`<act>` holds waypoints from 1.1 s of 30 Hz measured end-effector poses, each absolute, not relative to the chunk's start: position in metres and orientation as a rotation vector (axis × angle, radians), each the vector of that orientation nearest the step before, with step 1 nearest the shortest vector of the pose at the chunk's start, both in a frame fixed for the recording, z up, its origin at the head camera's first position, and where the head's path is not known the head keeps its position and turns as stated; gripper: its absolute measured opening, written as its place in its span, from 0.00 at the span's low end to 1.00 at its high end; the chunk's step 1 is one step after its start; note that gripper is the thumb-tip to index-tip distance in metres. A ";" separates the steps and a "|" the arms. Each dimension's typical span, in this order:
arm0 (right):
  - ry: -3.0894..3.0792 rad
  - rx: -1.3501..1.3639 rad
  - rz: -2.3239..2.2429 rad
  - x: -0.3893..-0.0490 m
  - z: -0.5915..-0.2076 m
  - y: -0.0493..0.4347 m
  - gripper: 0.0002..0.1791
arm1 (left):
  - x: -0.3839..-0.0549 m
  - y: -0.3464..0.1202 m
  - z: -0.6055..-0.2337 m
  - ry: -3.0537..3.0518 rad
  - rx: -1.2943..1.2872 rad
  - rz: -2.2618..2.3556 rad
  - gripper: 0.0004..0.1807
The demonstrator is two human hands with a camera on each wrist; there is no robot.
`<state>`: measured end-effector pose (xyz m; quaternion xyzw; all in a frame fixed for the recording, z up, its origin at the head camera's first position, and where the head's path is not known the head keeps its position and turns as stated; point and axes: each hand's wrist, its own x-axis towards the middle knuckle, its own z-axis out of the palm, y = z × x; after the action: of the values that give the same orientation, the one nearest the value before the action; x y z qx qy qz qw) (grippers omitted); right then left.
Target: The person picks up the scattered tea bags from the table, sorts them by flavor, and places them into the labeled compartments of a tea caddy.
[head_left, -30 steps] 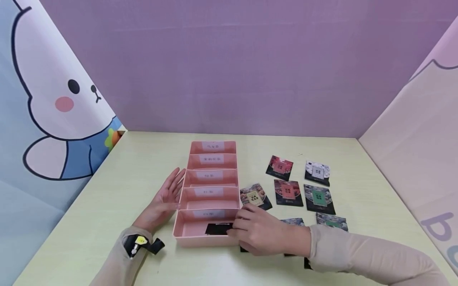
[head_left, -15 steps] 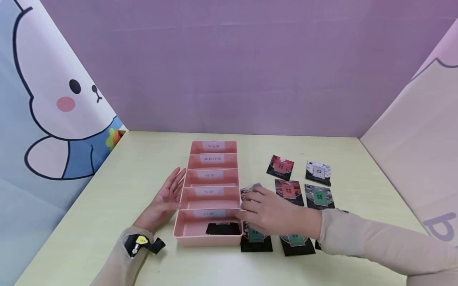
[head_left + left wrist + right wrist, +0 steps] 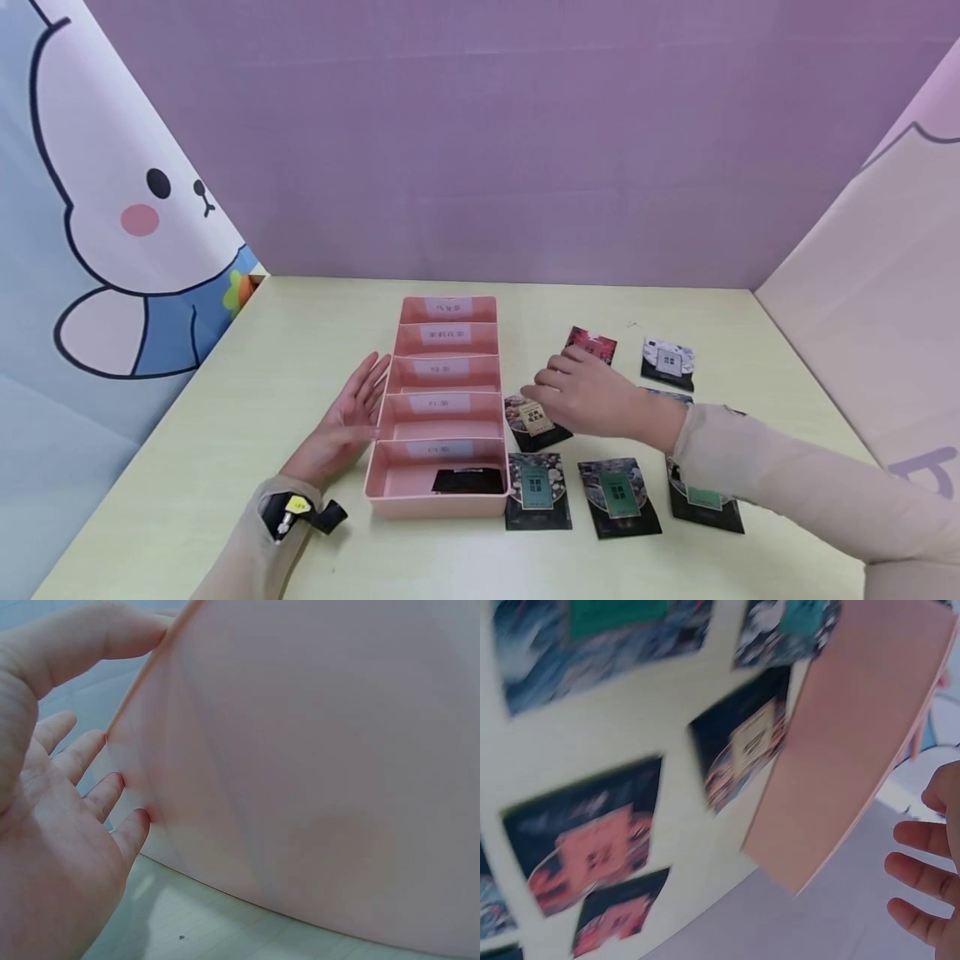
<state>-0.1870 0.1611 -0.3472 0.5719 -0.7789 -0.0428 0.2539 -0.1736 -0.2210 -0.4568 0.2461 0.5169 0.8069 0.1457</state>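
A long pink box (image 3: 438, 507) with several labelled compartments stands on the table, and a black sachet (image 3: 468, 481) lies in its front compartment. My left hand (image 3: 341, 425) rests against the box's left side; in the left wrist view its fingertips (image 3: 135, 829) touch the wall and the thumb reaches the rim. To the right of the box my right hand (image 3: 588, 396) hovers over the sachets, holding nothing. Below its fingers is a sachet with a beige label (image 3: 537, 423). Two red-labelled sachets show in the right wrist view, a larger one (image 3: 592, 851) and a smaller one (image 3: 622, 919).
Green-labelled sachets lie at the front right, including one beside the box (image 3: 536, 500), one in the middle (image 3: 620, 504) and one partly under the right sleeve (image 3: 705, 504). A white sachet (image 3: 667, 362) is at the back right. A purple cloth (image 3: 480, 167) closes off the table's back.
My right hand has let go of the black sachet in the front compartment and moved back and right, over the sachets on the table. My left hand stays at the box.
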 end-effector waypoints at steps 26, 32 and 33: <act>-2.803 1.012 -0.365 -0.280 -0.389 0.230 0.29 | -0.176 -0.221 -0.461 1.462 0.781 2.330 0.56; -2.989 0.866 -0.367 -0.291 -0.403 0.237 0.37 | -0.176 -0.221 -0.461 1.496 0.733 2.317 0.57; -3.015 0.843 -0.364 -0.293 -0.405 0.238 0.38 | -0.176 -0.221 -0.461 1.498 0.729 2.317 0.57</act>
<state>-0.2925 0.2377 -0.4048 0.2674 -0.9566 -0.1154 -0.0050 -0.1757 -0.2214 -0.4613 0.2527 0.5194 0.8035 0.1437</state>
